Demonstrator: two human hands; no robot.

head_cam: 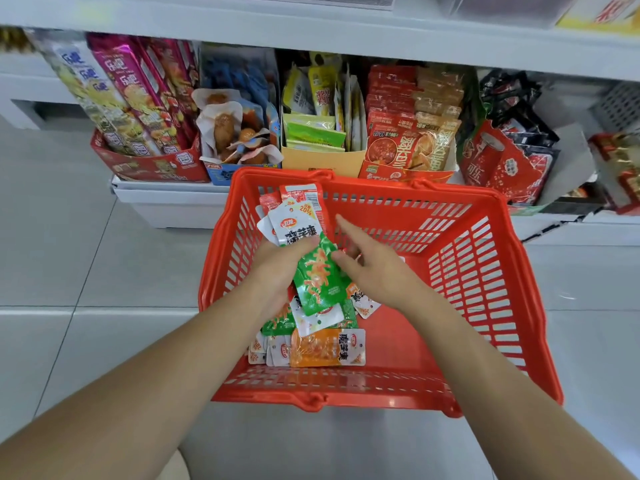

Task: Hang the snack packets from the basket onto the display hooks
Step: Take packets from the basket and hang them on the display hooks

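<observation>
Snack packets stand fanned in the left hand, grip closed round them, above the basket; long axis near-to-far. Right hand, grip open and empty, sits just right of the green packet and is judged nearer.

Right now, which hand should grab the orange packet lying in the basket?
Probably the right hand. Its fingers are loose and hold nothing, just above the basket. The left hand grips a bunch of packets, so it has little room for the orange packet.
</observation>
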